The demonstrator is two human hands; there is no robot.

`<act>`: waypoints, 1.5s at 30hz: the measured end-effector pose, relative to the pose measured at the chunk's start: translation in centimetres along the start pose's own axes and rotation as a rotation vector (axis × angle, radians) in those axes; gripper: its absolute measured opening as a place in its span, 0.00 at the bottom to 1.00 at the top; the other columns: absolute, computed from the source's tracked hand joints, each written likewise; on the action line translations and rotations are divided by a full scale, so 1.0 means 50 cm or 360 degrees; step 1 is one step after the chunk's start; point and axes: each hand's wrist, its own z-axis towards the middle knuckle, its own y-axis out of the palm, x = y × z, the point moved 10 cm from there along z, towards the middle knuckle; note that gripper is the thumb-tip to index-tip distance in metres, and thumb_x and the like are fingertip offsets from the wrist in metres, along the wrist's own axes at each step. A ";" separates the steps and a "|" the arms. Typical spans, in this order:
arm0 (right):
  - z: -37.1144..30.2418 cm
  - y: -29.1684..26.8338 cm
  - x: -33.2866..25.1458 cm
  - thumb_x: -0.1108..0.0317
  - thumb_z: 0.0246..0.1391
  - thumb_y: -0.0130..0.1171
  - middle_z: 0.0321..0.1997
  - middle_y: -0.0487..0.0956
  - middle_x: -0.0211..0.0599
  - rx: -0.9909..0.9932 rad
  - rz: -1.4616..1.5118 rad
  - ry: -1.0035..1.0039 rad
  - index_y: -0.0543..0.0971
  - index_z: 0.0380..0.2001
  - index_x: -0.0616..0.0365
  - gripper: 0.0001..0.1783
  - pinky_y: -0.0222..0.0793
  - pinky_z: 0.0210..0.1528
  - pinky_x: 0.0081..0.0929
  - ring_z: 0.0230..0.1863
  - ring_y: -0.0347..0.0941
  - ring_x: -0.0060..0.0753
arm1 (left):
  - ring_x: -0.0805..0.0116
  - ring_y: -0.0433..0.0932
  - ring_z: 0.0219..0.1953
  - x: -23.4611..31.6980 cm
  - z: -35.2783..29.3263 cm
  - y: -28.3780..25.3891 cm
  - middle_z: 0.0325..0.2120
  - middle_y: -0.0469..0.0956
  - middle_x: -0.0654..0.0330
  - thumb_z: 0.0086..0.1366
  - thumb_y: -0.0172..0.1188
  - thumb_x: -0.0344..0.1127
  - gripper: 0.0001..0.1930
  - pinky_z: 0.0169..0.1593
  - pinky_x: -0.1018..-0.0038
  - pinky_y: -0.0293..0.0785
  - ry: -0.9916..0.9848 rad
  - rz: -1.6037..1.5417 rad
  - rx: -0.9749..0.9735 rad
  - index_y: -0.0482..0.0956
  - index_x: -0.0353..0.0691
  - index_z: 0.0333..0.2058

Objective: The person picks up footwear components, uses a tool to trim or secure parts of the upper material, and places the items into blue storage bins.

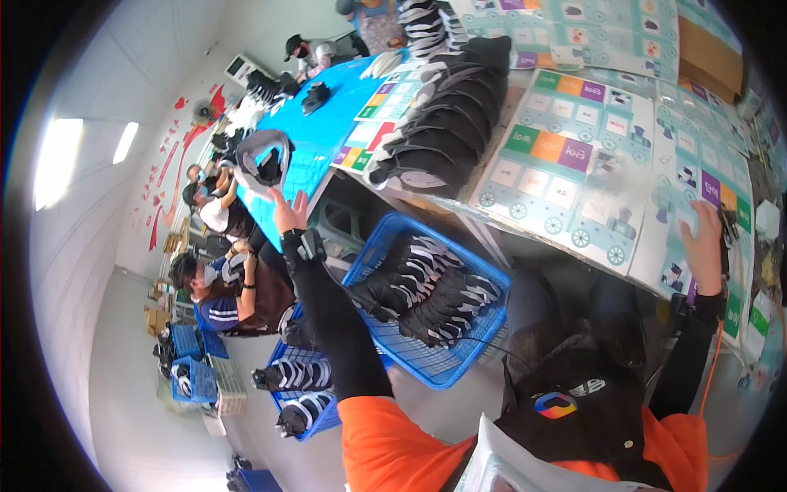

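Observation:
My left hand [288,211] reaches out to the left, fingers apart. Just beyond its fingertips is a grey and black shoe upper [244,170], over the near end of the blue-covered table [338,107]. Whether the fingertips touch the upper, I cannot tell. On the right, my right hand [703,246] is beside the edge of the printed worktable [566,184], its fingers apart and nothing seen in them. A dark object [725,234] lies right beside that hand, its kind unclear. Ahead, a long row of nested black shoe uppers [447,123] rests on the table.
Below the table, a blue plastic basket [443,375] holds stacked black and grey uppers [426,287]. More blue baskets [307,385] stand on the floor to the left. Several people [217,283] sit along the blue table's left side. An orange cable [711,369] hangs at right.

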 end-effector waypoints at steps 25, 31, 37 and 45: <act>0.191 0.412 -0.859 0.71 0.55 0.61 0.71 0.64 0.62 -0.0251 0.0963 -0.0743 0.66 0.65 0.73 0.35 0.65 0.71 0.49 0.69 0.63 0.72 | 0.44 0.82 0.50 -0.032 -0.522 0.393 0.48 0.83 0.49 0.64 0.52 0.21 0.18 0.52 0.58 0.79 0.1696 0.1779 -0.0815 0.80 0.39 0.51; 0.058 0.267 -0.814 0.65 0.57 0.68 0.63 0.69 0.54 -0.0544 0.1611 -0.0517 0.69 0.64 0.64 0.34 0.69 0.65 0.43 0.63 0.70 0.57 | 0.65 0.80 0.34 0.050 -0.643 0.151 0.34 0.81 0.52 0.69 0.57 0.24 0.09 0.39 0.69 0.78 0.1165 0.1529 -0.0242 0.78 0.34 0.46; -0.120 0.305 -0.721 0.58 0.56 0.73 0.55 0.76 0.41 -0.0774 0.1697 -0.0598 0.80 0.55 0.53 0.26 0.73 0.57 0.37 0.54 0.76 0.47 | 0.71 0.79 0.34 -0.219 -0.798 0.028 0.36 0.81 0.52 0.70 0.61 0.25 0.10 0.39 0.74 0.78 0.0479 0.1612 -0.0456 0.74 0.31 0.47; -0.226 0.455 -0.577 0.67 0.54 0.73 0.43 0.83 0.35 -0.1071 0.1558 -0.0341 0.89 0.39 0.54 0.09 0.74 0.51 0.32 0.48 0.79 0.40 | 0.69 0.74 0.37 -0.463 -0.913 -0.008 0.37 0.75 0.59 0.69 0.65 0.30 0.20 0.37 0.75 0.71 0.0025 0.1531 -0.1044 0.81 0.43 0.59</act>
